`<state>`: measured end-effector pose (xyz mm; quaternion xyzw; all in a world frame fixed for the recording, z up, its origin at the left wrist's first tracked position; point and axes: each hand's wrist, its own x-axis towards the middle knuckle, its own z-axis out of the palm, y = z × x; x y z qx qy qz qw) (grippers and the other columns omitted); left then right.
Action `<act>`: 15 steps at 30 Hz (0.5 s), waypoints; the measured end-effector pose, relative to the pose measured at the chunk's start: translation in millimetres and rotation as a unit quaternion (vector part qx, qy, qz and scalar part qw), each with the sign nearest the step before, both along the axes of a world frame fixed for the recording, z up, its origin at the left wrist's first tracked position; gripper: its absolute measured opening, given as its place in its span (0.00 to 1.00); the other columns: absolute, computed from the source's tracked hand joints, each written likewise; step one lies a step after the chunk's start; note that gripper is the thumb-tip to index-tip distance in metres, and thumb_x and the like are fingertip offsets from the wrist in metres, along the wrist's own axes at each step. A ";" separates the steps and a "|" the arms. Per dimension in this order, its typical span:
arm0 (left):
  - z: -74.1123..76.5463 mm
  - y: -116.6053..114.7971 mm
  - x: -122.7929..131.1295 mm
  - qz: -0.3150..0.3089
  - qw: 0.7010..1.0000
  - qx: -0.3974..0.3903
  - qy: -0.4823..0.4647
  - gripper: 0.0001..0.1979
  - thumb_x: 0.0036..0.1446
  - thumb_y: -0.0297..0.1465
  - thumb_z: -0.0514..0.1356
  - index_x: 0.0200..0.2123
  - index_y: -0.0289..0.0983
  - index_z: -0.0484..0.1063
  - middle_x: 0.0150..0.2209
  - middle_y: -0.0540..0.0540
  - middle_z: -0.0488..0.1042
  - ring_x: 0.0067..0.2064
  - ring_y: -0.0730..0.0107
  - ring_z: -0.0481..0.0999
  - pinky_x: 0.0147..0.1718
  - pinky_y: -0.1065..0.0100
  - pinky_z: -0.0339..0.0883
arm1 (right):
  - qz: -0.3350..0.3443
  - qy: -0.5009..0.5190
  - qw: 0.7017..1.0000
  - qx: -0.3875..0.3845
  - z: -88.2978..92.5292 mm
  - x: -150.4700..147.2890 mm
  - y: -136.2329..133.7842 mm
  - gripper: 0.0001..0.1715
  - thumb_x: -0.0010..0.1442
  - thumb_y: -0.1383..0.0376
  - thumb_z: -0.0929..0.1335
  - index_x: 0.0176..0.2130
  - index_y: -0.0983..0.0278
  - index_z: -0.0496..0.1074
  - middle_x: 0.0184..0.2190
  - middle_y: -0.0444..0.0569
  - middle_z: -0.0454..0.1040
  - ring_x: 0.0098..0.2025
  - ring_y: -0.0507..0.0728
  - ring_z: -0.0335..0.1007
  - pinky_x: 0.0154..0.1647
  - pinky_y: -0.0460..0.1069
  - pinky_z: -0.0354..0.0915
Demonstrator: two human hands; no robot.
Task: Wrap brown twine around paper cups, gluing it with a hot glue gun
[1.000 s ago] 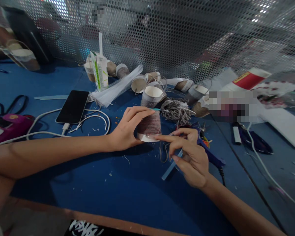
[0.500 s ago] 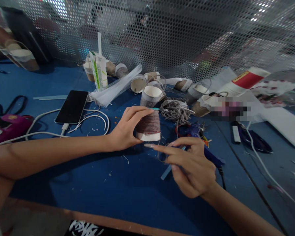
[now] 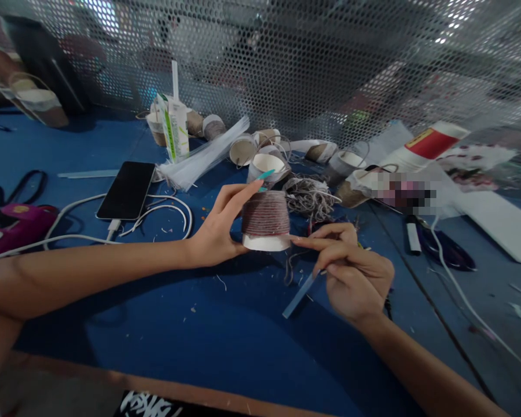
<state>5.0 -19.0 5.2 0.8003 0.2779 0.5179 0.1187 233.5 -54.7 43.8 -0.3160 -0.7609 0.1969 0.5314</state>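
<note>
My left hand (image 3: 219, 223) is closed around a paper cup (image 3: 267, 242), gripping it between fingers and thumb. The cup stands with its wide white rim down, its upper part wound with grey-brown and reddish yarn (image 3: 265, 213). My right hand (image 3: 353, 272) is at the cup's lower right, index fingertip at the last turns of yarn just above the bare white band. Its other fingers are curled in, with a loose strand of yarn (image 3: 289, 269) running between cup and hand. A translucent glue stick (image 3: 298, 296) lies on the table just below the right fingers.
A tangle of grey yarn (image 3: 311, 196) and several wrapped cups lie behind the hands. Left are a phone (image 3: 127, 191) on a white cable and a magenta glue gun (image 3: 21, 223). A carton (image 3: 176, 130) and clear glue sticks (image 3: 206, 155) stand near the perforated metal screen (image 3: 286, 69).
My right hand has moved up and right, its index fingertip coming against the cup's side. The left fingers have lifted slightly at the cup's top, and the cup has shifted a little right.
</note>
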 end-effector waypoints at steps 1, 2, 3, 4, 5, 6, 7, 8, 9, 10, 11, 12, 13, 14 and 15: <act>-0.4 0.1 -0.1 -0.001 1.000 -0.001 -0.002 0.45 0.57 0.39 0.67 0.69 0.49 0.43 0.57 0.39 0.59 0.60 0.56 0.67 0.48 0.62 0.79 | -0.009 0.008 1.000 0.002 0.2 -0.2 0.3 0.16 0.45 0.76 0.62 0.21 0.56 0.71 0.34 0.42 0.84 0.39 0.63 0.68 0.38 0.60 0.66; -0.8 0.3 -0.3 -0.003 1.000 -0.001 -0.005 0.45 0.57 0.39 0.67 0.69 0.50 0.42 0.57 0.40 0.59 0.60 0.57 0.67 0.47 0.62 0.79 | -0.016 0.018 1.000 0.004 -0.1 -0.2 1.0 0.16 0.45 0.76 0.62 0.21 0.56 0.71 0.32 0.42 0.83 0.38 0.63 0.68 0.38 0.60 0.66; -1.1 0.4 -0.4 -0.004 1.000 -0.002 -0.008 0.46 0.57 0.39 0.67 0.69 0.50 0.43 0.56 0.40 0.58 0.60 0.57 0.67 0.47 0.63 0.79 | -0.023 0.030 0.999 0.006 -0.9 0.0 2.1 0.16 0.45 0.75 0.62 0.20 0.56 0.71 0.29 0.43 0.82 0.38 0.63 0.68 0.37 0.60 0.66; -1.4 0.4 -0.6 -0.005 1.000 -0.004 -0.013 0.46 0.56 0.39 0.68 0.69 0.50 0.43 0.56 0.40 0.58 0.59 0.57 0.67 0.47 0.63 0.80 | -0.029 0.043 0.999 0.004 -2.0 0.5 3.6 0.16 0.46 0.75 0.62 0.20 0.56 0.70 0.27 0.43 0.81 0.37 0.63 0.68 0.37 0.60 0.67; -1.6 0.4 -0.8 -0.005 1.000 -0.008 -0.017 0.46 0.55 0.39 0.68 0.69 0.51 0.44 0.56 0.41 0.57 0.59 0.57 0.67 0.47 0.63 0.80 | -0.037 0.059 0.998 0.005 -3.4 1.3 5.4 0.16 0.46 0.75 0.62 0.19 0.56 0.70 0.25 0.44 0.80 0.35 0.63 0.67 0.36 0.59 0.67; -1.8 0.4 -0.9 -0.007 1.000 -0.014 -0.020 0.47 0.54 0.40 0.69 0.69 0.51 0.44 0.56 0.41 0.57 0.60 0.56 0.67 0.47 0.62 0.80 | -0.045 0.071 0.996 0.005 -4.9 2.2 7.3 0.16 0.46 0.75 0.61 0.18 0.56 0.69 0.23 0.44 0.79 0.34 0.62 0.67 0.35 0.59 0.67; -2.0 0.4 -1.0 -0.010 0.999 -0.019 -0.025 0.48 0.53 0.40 0.70 0.69 0.52 0.44 0.56 0.41 0.57 0.60 0.56 0.66 0.47 0.61 0.80 | -0.059 0.078 0.995 0.004 -6.2 3.2 9.3 0.16 0.45 0.75 0.61 0.18 0.57 0.68 0.22 0.45 0.78 0.32 0.62 0.68 0.34 0.58 0.67; -2.3 0.5 -1.0 -0.014 0.999 -0.023 -0.030 0.49 0.52 0.40 0.71 0.69 0.52 0.44 0.56 0.41 0.57 0.60 0.55 0.66 0.47 0.61 0.81 | -0.074 0.084 0.994 0.003 -7.5 4.3 11.2 0.15 0.45 0.75 0.62 0.17 0.57 0.68 0.21 0.45 0.77 0.31 0.61 0.69 0.32 0.58 0.66; -2.8 0.6 -0.9 -0.020 0.999 -0.027 -0.036 0.49 0.51 0.41 0.71 0.68 0.52 0.45 0.56 0.41 0.56 0.60 0.55 0.66 0.48 0.60 0.81 | -0.087 0.089 0.992 0.003 -8.8 5.4 13.0 0.15 0.45 0.75 0.62 0.17 0.58 0.68 0.20 0.45 0.75 0.30 0.61 0.71 0.31 0.57 0.66; -3.3 0.8 -0.6 -0.025 0.998 -0.030 -0.044 0.49 0.51 0.40 0.71 0.68 0.52 0.46 0.56 0.41 0.56 0.60 0.55 0.66 0.48 0.60 0.80 | -0.098 0.097 0.990 0.002 -10.0 6.5 14.7 0.15 0.46 0.75 0.62 0.17 0.58 0.68 0.19 0.46 0.74 0.30 0.61 0.73 0.30 0.56 0.65; -4.1 1.1 -0.1 -0.030 0.998 -0.031 -0.053 0.48 0.51 0.40 0.71 0.68 0.51 0.47 0.56 0.41 0.55 0.60 0.55 0.66 0.49 0.60 0.80 | -0.108 0.110 0.988 -0.004 -11.4 7.6 16.4 0.15 0.46 0.75 0.62 0.18 0.58 0.68 0.19 0.46 0.72 0.29 0.61 0.74 0.30 0.56 0.65; -5.1 1.7 0.6 -0.033 0.997 -0.031 -0.063 0.46 0.51 0.40 0.71 0.67 0.50 0.49 0.56 0.41 0.55 0.60 0.56 0.66 0.50 0.60 0.79 | -0.116 0.124 0.985 -0.010 -13.1 9.0 18.3 0.14 0.47 0.75 0.62 0.19 0.59 0.68 0.19 0.46 0.71 0.29 0.60 0.75 0.30 0.55 0.66; -6.3 2.6 1.3 -0.036 0.996 -0.031 -0.072 0.45 0.51 0.40 0.71 0.66 0.49 0.50 0.56 0.41 0.55 0.61 0.56 0.66 0.52 0.60 0.79 | -0.125 0.139 0.982 -0.009 -15.2 10.6 20.4 0.14 0.48 0.75 0.62 0.20 0.59 0.68 0.20 0.46 0.71 0.29 0.59 0.74 0.30 0.54 0.66; -7.7 3.7 2.1 -0.039 0.995 -0.031 -0.081 0.45 0.51 0.39 0.71 0.66 0.48 0.51 0.57 0.40 0.55 0.61 0.56 0.66 0.53 0.59 0.78 | -0.139 0.145 0.980 -0.001 -17.8 12.6 22.9 0.13 0.49 0.75 0.62 0.22 0.59 0.68 0.22 0.46 0.70 0.29 0.59 0.73 0.30 0.54 0.66; -9.1 5.1 2.8 -0.041 0.995 -0.032 -0.088 0.44 0.50 0.39 0.72 0.65 0.47 0.51 0.57 0.40 0.55 0.61 0.55 0.66 0.54 0.58 0.77 | -0.159 0.145 0.976 0.015 -20.6 15.0 25.6 0.12 0.50 0.75 0.63 0.24 0.58 0.68 0.24 0.46 0.70 0.29 0.58 0.72 0.30 0.54 0.66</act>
